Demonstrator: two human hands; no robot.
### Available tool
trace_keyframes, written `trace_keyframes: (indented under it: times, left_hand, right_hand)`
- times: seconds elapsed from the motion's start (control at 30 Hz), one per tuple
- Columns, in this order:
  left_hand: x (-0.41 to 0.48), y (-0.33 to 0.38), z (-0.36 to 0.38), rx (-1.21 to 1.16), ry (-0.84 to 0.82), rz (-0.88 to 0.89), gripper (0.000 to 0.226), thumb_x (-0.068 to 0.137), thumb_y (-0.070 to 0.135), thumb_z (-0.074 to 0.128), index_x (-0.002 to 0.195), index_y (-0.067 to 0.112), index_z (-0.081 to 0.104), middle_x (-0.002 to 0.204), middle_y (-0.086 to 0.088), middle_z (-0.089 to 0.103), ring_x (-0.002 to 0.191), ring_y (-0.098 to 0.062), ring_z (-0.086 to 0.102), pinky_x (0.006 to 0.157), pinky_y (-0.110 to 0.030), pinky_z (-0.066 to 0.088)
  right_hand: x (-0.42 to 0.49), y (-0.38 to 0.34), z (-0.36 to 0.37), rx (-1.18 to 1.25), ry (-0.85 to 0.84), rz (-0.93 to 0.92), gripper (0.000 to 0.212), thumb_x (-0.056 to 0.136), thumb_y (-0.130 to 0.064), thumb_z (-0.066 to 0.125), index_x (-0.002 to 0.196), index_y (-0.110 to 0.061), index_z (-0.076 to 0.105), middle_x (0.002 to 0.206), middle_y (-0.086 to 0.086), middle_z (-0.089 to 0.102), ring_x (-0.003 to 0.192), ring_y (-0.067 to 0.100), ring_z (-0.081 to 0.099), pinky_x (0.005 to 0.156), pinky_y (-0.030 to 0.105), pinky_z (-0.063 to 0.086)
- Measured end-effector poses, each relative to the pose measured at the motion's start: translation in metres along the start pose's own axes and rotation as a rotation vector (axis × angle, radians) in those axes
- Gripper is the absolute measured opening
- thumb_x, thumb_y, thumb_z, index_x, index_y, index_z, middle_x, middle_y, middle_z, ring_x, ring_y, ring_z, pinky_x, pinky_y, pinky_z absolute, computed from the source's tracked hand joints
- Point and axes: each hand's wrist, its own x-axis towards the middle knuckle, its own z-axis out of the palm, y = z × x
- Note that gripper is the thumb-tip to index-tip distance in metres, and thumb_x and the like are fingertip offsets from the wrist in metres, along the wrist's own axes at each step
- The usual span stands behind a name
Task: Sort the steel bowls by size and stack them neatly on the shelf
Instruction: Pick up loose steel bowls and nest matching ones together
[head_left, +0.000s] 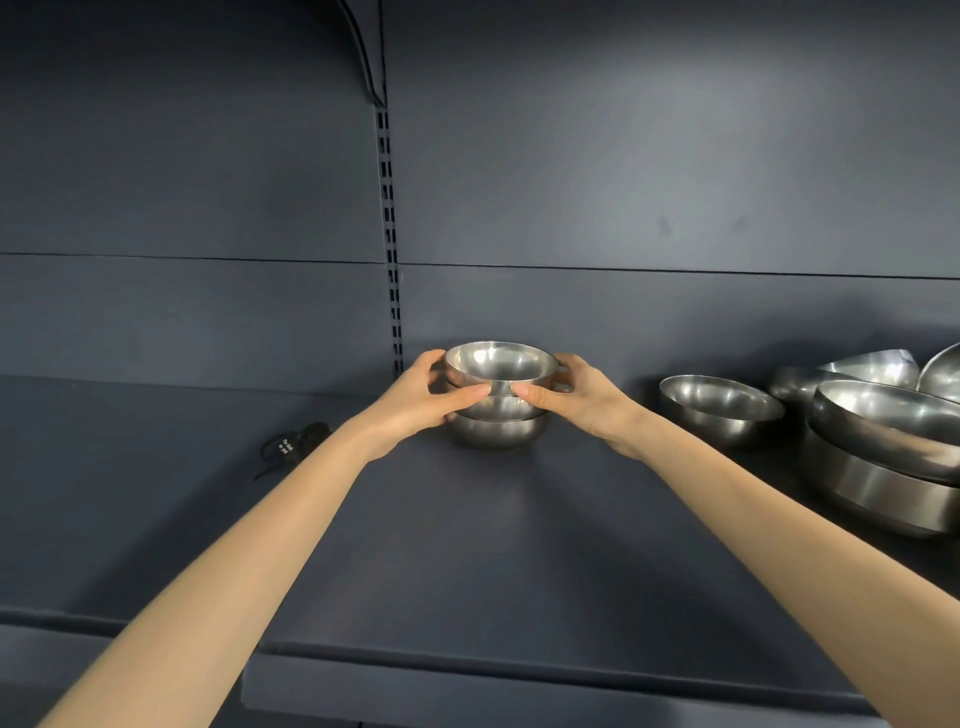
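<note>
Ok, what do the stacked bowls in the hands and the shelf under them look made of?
The stacked bowls: polished steel, judging by bright mirror-like reflections. The shelf: matte dark blue-grey, probably painted metal; the flat, even sheen leaves it open.

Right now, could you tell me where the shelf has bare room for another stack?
Bare shelf lies in front of the small bowl stack, and on the left section around the dark tagged object. A narrower gap separates that stack from the single bowl. The far right is crowded with jumbled larger bowls.
</note>
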Motion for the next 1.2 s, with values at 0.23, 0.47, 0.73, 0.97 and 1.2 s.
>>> trace_keyframes:
  times: [0.23, 0.47, 0.73, 0.97, 1.2]
  left_hand:
    - [0.003, -0.004, 0.009, -0.082, 0.008, 0.046, 0.075, 0.081, 0.026, 0.076, 0.144, 0.024, 0.037, 0.111, 0.005, 0.065, 0.090, -0.015, 0.057, 0.094, -0.041, 0.051]
    - [0.009, 0.001, 0.029, -0.117, -0.015, 0.090, 0.069, 0.083, 0.025, 0.075, 0.142, 0.024, 0.040, 0.105, 0.010, 0.066, 0.093, -0.015, 0.058, 0.095, -0.040, 0.051]
    - [0.015, 0.002, 0.042, -0.141, -0.016, 0.141, 0.038, 0.084, 0.020, 0.073, 0.112, 0.036, 0.053, 0.094, 0.013, 0.065, 0.093, -0.009, 0.059, 0.085, -0.032, 0.052]
    - [0.022, -0.004, 0.042, -0.146, 0.029, 0.158, 0.037, 0.082, 0.021, 0.075, 0.111, 0.035, 0.056, 0.087, 0.023, 0.069, 0.096, -0.009, 0.061, 0.084, -0.029, 0.054]
    - [0.028, -0.005, 0.039, -0.172, 0.051, 0.150, 0.047, 0.081, 0.023, 0.077, 0.121, 0.031, 0.054, 0.104, 0.013, 0.067, 0.107, -0.014, 0.062, 0.085, -0.028, 0.054]
  right_hand:
    - [-0.001, 0.002, 0.001, 0.102, 0.027, 0.004, 0.074, 0.074, -0.042, 0.078, 0.133, -0.018, 0.041, 0.122, -0.006, 0.058, 0.117, 0.012, 0.055, 0.104, 0.038, 0.045]
    - [-0.008, 0.009, -0.014, 0.152, 0.070, 0.022, 0.076, 0.075, -0.040, 0.078, 0.137, -0.017, 0.040, 0.121, -0.005, 0.058, 0.116, 0.013, 0.056, 0.105, 0.036, 0.045]
    - [-0.010, 0.013, -0.019, 0.225, 0.101, 0.043, 0.084, 0.068, -0.043, 0.082, 0.138, -0.019, 0.043, 0.125, -0.001, 0.059, 0.119, 0.015, 0.055, 0.107, 0.038, 0.042]
    - [-0.003, 0.016, -0.011, 0.318, 0.133, 0.028, 0.107, 0.041, -0.061, 0.088, 0.130, -0.017, 0.051, 0.127, 0.001, 0.061, 0.124, 0.020, 0.053, 0.109, 0.043, 0.040]
    - [0.002, 0.015, -0.011, 0.325, 0.136, 0.029, 0.116, 0.035, -0.064, 0.089, 0.133, -0.017, 0.048, 0.128, 0.000, 0.060, 0.123, 0.020, 0.054, 0.109, 0.042, 0.041]
